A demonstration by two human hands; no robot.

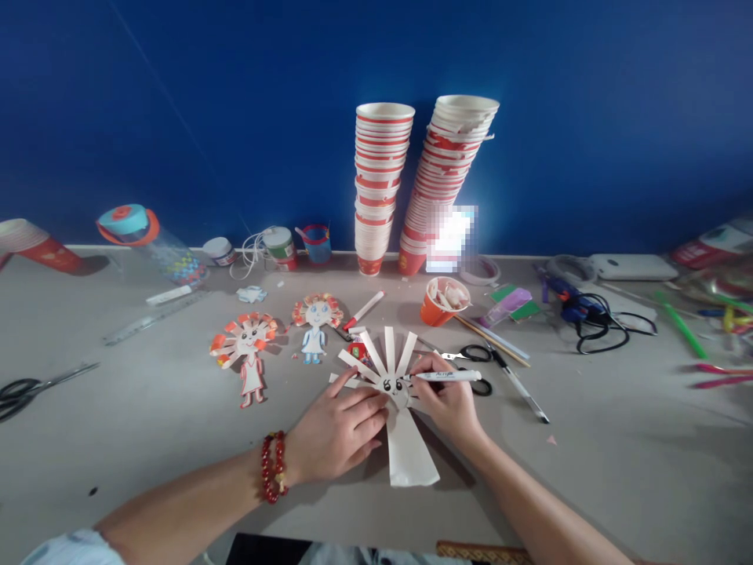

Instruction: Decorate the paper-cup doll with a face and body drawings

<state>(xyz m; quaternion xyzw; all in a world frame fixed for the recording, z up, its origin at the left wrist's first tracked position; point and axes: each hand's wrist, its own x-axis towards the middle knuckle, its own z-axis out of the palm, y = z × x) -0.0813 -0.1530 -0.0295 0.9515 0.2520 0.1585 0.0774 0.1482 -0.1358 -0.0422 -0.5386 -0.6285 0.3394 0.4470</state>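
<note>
A white paper cutout (pixel 409 451) lies on the table before me, with strips fanned out at its top and a face with dark eyes drawn on its round middle. Flat on its left edge rests my left hand (pixel 338 428), fingers stretched, holding it down. My right hand (pixel 444 400) grips a white marker (pixel 444 377) labelled in dark letters, its tip close to the face's right eye. To the left lie two finished-looking paper dolls, one in a red-edged dress (pixel 252 377) and one in a blue-edged dress (pixel 314 339). A red-capped marker (pixel 363 309) lies behind the cutout.
Two tall stacks of paper cups (pixel 385 173) (pixel 450 157) stand against the blue wall. A cup of scraps (pixel 438 310), black-handled scissors (pixel 475 353), and a pen (pixel 521 384) sit near my right hand. Other scissors (pixel 23 396) and a water bottle (pixel 156 243) are at left.
</note>
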